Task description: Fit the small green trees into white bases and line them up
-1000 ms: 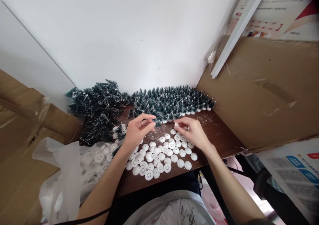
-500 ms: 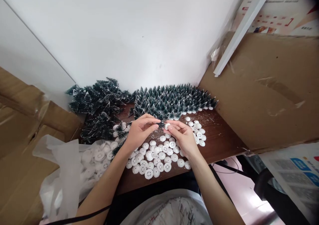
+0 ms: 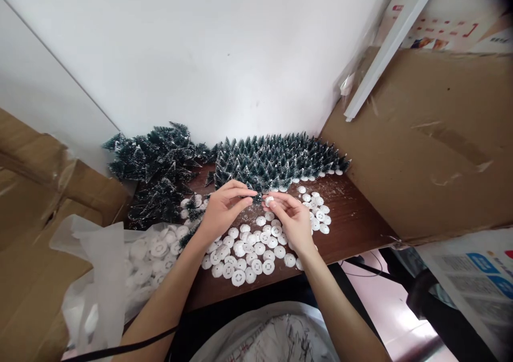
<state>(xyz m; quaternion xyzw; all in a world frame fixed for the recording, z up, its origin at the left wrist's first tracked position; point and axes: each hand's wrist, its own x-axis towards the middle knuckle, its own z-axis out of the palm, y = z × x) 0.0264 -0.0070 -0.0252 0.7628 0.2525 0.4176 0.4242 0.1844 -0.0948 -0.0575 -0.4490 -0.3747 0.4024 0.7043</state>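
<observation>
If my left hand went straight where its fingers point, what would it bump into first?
Probably the white disc in the right hand, just past the little tree pinched by the left hand, though depth is hard to judge.

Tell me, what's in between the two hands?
In the head view, there's a little green tree by the left hand and a white disc held by the right hand.

White top [image 3: 276, 332] — scribbly dark print [image 3: 294, 340]
</observation>
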